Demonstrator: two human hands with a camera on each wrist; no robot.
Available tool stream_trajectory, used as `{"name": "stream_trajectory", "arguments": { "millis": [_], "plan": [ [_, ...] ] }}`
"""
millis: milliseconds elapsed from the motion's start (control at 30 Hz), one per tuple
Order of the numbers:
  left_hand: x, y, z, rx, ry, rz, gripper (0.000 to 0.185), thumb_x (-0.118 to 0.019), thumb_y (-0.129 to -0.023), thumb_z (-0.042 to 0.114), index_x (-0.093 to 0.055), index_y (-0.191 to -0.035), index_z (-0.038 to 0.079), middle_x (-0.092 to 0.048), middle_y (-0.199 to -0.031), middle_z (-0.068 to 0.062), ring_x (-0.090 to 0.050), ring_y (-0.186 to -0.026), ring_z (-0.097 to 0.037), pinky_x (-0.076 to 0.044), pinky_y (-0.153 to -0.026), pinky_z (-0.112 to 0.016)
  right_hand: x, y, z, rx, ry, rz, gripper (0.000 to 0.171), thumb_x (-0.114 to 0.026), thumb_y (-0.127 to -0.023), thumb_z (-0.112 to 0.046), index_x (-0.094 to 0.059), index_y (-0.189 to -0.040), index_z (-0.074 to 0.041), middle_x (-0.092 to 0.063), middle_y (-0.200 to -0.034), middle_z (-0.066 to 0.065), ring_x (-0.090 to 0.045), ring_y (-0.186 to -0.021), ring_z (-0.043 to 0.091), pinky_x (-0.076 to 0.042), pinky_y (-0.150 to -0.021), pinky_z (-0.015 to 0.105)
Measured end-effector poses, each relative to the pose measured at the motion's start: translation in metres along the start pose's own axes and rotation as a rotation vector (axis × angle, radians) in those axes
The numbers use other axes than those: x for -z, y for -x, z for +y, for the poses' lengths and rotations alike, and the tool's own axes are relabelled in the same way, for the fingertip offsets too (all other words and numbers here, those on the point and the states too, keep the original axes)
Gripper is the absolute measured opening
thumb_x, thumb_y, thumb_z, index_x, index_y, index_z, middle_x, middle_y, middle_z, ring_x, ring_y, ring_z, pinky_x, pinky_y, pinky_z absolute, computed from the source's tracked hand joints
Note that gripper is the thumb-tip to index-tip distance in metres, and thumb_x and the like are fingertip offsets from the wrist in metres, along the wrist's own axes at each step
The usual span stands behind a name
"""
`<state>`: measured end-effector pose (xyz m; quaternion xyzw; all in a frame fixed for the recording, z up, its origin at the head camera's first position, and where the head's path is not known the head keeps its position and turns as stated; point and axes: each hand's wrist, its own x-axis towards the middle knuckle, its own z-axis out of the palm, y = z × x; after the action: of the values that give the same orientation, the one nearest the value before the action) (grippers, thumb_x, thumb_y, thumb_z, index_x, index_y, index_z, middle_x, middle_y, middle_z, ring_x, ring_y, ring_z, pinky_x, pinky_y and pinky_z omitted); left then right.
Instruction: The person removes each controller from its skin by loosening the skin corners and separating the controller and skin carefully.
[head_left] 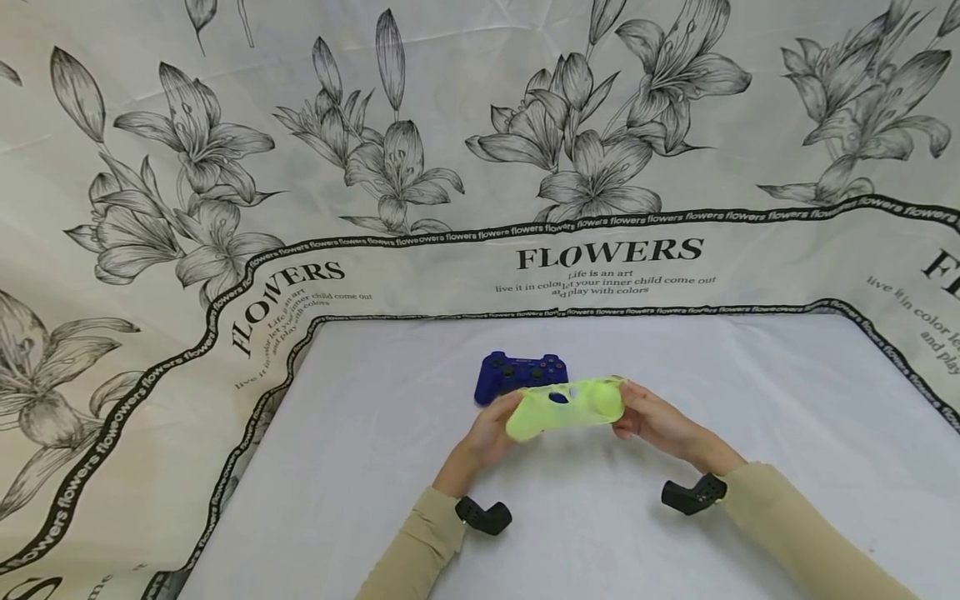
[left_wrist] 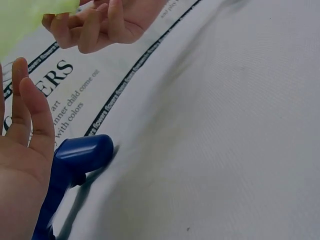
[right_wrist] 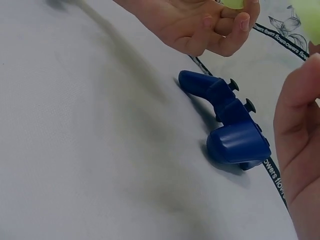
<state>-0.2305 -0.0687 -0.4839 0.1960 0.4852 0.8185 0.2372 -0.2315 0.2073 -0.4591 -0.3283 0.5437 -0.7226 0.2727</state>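
Observation:
Both hands hold up a lime-green, translucent silicone game controller cover [head_left: 536, 418], one at each end. The left hand [head_left: 489, 432] grips its left end, and the right hand [head_left: 658, 421] pinches its right end between thumb and fingers. Openings in the soft skin show, with blue visible through one. Just behind it on the table lies a dark blue game controller [head_left: 497, 375], its near right part hidden by the cover. The right wrist view shows this controller [right_wrist: 237, 142] resting with its thumbsticks up. Only a corner of the cover [left_wrist: 30, 17] enters the left wrist view.
White cloth covers the table [head_left: 360, 433]. Behind and at the sides hangs a curtain [head_left: 450, 275] printed with flowers and lettering. Each wrist wears a black camera mount [head_left: 486, 517], and the sleeves [head_left: 795, 517] are beige.

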Motion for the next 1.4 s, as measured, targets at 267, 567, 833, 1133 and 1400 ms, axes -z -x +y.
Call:
{"name": "stream_trajectory", "arguments": {
  "millis": [267, 567, 833, 1133, 1400],
  "plan": [
    [-0.0028, 0.0012, 0.0041, -0.032, 0.028, -0.014, 0.044, -0.023, -0.1, 0.012, -0.062, -0.089, 0.029, -0.061, -0.087, 0.017, -0.055, -0.081, 0.002, -0.046, -0.072, -0.016, -0.0025, -0.0022, 0.001, 0.007, -0.013, 0.008, 0.035, -0.02, -0.108, -0.022, -0.054, -0.116, -0.022, -0.06, -0.092, -0.013, -0.051, -0.074, 0.0, -0.042, -0.065, 0.016],
    [-0.0023, -0.0006, 0.0035, -0.04, 0.024, 0.005, 0.039, -0.026, -0.098, 0.009, -0.059, -0.089, 0.027, -0.06, -0.086, 0.016, -0.056, -0.081, 0.002, -0.046, -0.073, -0.015, -0.0037, -0.0021, 0.0026, 0.015, -0.051, -0.041, 0.036, -0.018, -0.107, -0.024, -0.052, -0.118, -0.022, -0.059, -0.089, -0.01, -0.052, -0.075, 0.001, -0.04, -0.062, 0.019],
    [-0.0006, -0.0035, -0.0007, -0.048, 0.035, -0.009, 0.035, -0.027, -0.095, 0.006, -0.057, -0.092, 0.024, -0.055, -0.093, 0.013, -0.052, -0.089, -0.001, -0.045, -0.08, -0.017, -0.0016, 0.0004, 0.0021, 0.035, -0.022, -0.078, 0.044, -0.011, -0.107, -0.02, -0.052, -0.125, -0.017, -0.05, -0.08, -0.007, -0.027, -0.063, 0.021, -0.027, -0.056, 0.034],
    [-0.0021, -0.0039, -0.0043, -0.022, -0.027, 0.058, 0.027, -0.034, -0.099, 0.0, -0.052, -0.096, 0.02, -0.052, -0.098, 0.01, -0.05, -0.094, -0.003, -0.044, -0.084, -0.018, 0.0013, 0.0057, 0.0058, -0.09, 0.141, 0.068, 0.033, -0.03, -0.105, -0.012, -0.057, -0.122, -0.023, -0.06, -0.086, -0.011, -0.053, -0.074, 0.0, -0.049, -0.063, 0.017],
    [0.004, -0.0001, -0.0052, -0.024, -0.186, 0.094, 0.026, -0.046, -0.094, -0.009, -0.048, -0.119, 0.0, -0.057, -0.108, 0.008, -0.057, -0.098, -0.003, -0.047, -0.088, -0.017, 0.005, 0.0064, 0.0082, -0.16, 0.22, 0.207, 0.03, -0.043, -0.102, -0.01, -0.062, -0.115, -0.03, -0.065, -0.092, -0.013, -0.057, -0.082, 0.002, -0.051, -0.065, 0.019]
  ]
}}
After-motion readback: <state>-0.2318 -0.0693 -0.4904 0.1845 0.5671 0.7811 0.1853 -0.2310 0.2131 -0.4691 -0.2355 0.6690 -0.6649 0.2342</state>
